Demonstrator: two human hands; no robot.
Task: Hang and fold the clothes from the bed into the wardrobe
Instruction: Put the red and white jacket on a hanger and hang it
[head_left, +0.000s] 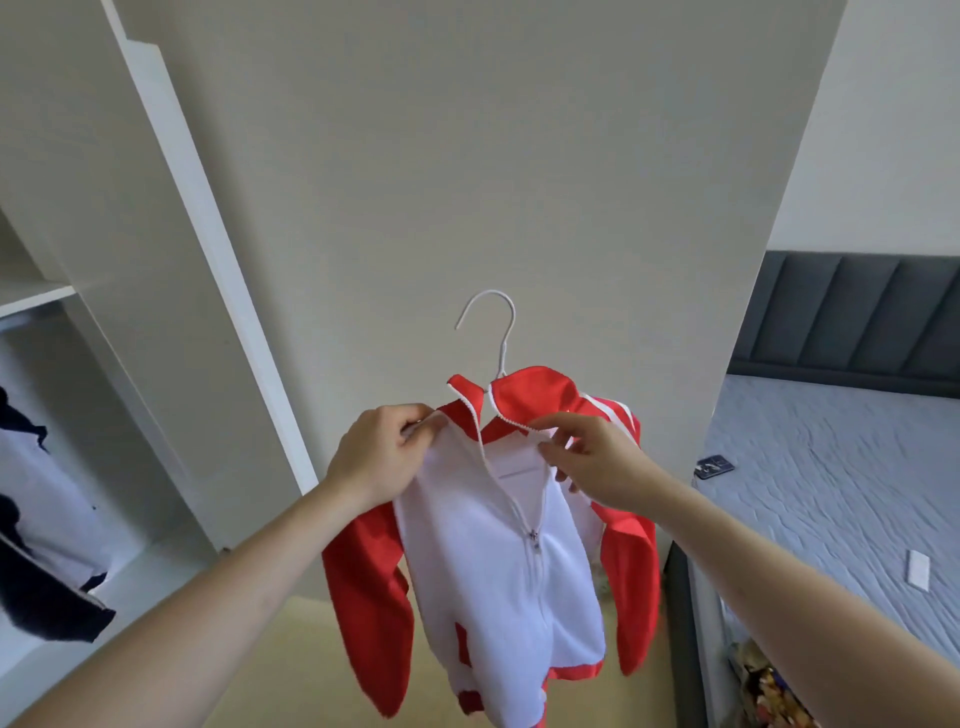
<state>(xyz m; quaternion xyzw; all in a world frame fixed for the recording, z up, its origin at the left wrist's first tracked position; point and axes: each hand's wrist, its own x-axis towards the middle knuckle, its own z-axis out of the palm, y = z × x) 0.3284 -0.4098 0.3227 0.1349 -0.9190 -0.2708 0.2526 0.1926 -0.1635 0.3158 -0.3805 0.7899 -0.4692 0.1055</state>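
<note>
While held up before a plain wall, a red-and-white zip jacket (498, 566) hangs on a white hanger (493, 332). The left hand (379, 457) pinches the jacket's left shoulder; the right hand (587, 457) pinches the opposite collar edge. The wardrobe (62, 291) stands open at left, the bed (841, 493) at right. No writing or brand is legible.

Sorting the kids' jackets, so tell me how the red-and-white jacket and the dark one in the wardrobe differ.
The red-and-white jacket is outside the wardrobe, held by both hands, left hand and right hand; the dark jacket already hangs inside. The first has red sleeves; the second is navy-trimmed. Both have white front panels.
</note>
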